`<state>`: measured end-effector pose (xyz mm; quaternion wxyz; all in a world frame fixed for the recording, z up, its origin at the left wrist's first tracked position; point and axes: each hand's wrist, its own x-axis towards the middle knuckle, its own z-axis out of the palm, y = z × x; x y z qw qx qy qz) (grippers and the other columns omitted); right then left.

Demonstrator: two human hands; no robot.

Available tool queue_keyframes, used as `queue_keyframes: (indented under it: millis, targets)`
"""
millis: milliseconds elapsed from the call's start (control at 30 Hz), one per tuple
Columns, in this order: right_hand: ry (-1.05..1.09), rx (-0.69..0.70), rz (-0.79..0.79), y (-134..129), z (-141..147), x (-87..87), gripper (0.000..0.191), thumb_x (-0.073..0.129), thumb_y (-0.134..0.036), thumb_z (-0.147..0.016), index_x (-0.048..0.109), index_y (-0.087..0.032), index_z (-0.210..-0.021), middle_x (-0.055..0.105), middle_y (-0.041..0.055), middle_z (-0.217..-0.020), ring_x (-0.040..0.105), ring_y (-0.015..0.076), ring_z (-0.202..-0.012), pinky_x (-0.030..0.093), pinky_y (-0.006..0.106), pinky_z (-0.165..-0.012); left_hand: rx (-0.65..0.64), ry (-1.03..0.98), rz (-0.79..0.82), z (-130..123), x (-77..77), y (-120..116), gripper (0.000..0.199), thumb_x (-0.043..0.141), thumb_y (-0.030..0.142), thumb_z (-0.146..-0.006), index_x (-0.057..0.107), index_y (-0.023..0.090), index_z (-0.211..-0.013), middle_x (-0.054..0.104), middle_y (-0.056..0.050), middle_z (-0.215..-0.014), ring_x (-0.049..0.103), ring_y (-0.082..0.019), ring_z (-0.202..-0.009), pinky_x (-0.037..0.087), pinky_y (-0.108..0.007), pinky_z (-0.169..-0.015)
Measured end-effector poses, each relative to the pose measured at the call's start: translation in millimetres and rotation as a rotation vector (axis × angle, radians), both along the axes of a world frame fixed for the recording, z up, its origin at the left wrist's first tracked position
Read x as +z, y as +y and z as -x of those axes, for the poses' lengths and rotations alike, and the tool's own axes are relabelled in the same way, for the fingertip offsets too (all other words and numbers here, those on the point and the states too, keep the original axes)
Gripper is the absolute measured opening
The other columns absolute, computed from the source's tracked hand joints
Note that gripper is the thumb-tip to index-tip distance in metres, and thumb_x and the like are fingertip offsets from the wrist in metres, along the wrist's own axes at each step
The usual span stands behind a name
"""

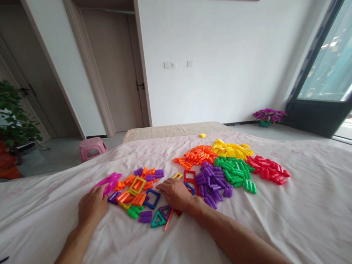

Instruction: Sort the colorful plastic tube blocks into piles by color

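My left hand (92, 205) is closed on a magenta plastic piece (114, 180) at the left edge of a mixed pile; its exact shape is partly hidden by the fingers. Over the right side of that pile lies my right hand (176, 193), fingers loosely spread and pointing left, with nothing visible in its grasp. Between the hands are orange plastic blocks (138, 199), a purple block (145, 217), green blocks (135, 211), a yellow square frame (137, 186), a blue square frame (152, 198) and a teal triangle frame (158, 219). A thin pink stick (168, 220) pokes out below my right hand.
Right of my hands, blocks lie grouped by colour: purple (212, 183), orange (199, 154), yellow (230, 148), green (236, 171) and red (267, 168). A red square frame (190, 176) touches the purple heap. A wrinkled pale cloth (311, 218) covers the surface.
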<state>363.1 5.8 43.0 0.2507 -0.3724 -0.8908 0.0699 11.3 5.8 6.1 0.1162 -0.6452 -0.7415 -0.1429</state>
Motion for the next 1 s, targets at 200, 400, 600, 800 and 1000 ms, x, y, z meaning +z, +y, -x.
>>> queue_keyframes:
  millis: [200, 400, 600, 800, 1000]
  targets:
    - [0.060, 0.166, -0.026, -5, -2, 5.3, 0.051, 0.052, -0.011, -0.086, 0.058, -0.024, -0.135, 0.065, 0.0067, -0.132, 0.059, 0.0212, -0.119, 0.042, 0.036, -0.104, 0.004, 0.014, 0.002, 1, -2.2, 1, 0.045, 0.041, 0.021, -0.092, 0.059, 0.022, -0.133, 0.066, -0.008, -0.134, 0.063, -0.023, -0.117, 0.045, -0.033, -0.097]
    - [-0.012, 0.254, -0.066, -15, 4, 16.6, 0.057, 0.054, -0.015, -0.087, 0.052, -0.030, -0.142, 0.045, 0.0056, -0.154, 0.049, 0.0243, -0.132, 0.039, 0.041, -0.109, 0.011, 0.014, 0.005, 1, -2.5, 1, 0.045, 0.039, 0.022, -0.093, 0.058, 0.020, -0.134, 0.065, -0.008, -0.134, 0.062, -0.022, -0.118, 0.044, -0.034, -0.099]
    - [-0.095, 0.376, -0.076, -23, 15, 18.4, 0.036, 0.055, -0.016, -0.088, 0.069, -0.029, -0.119, 0.043, 0.0020, -0.155, 0.049, 0.0226, -0.133, 0.042, 0.037, -0.108, 0.004, 0.037, 0.007, 1, -2.4, 1, 0.046, 0.036, 0.023, -0.094, 0.057, 0.017, -0.135, 0.065, -0.009, -0.134, 0.063, -0.023, -0.116, 0.044, -0.035, -0.098]
    - [-0.145, 0.371, -0.113, -27, 22, 14.5, 0.037, 0.052, -0.022, -0.093, 0.063, -0.026, -0.128, 0.044, 0.0054, -0.154, 0.048, 0.0236, -0.133, 0.044, 0.039, -0.107, 0.005, 0.040, 0.000, 2, -3.9, 2, 0.046, 0.037, 0.023, -0.094, 0.058, 0.017, -0.134, 0.066, -0.010, -0.132, 0.064, -0.024, -0.114, 0.046, -0.035, -0.097]
    - [-0.139, 0.312, -0.118, -28, 23, 13.9, 0.038, 0.052, -0.024, -0.095, 0.059, -0.023, -0.132, 0.052, 0.0094, -0.146, 0.056, 0.0230, -0.122, 0.046, 0.037, -0.104, 0.000, 0.036, -0.013, 3, -4.1, 2, 0.046, 0.038, 0.022, -0.092, 0.059, 0.017, -0.134, 0.066, -0.010, -0.132, 0.064, -0.025, -0.114, 0.046, -0.038, -0.097]
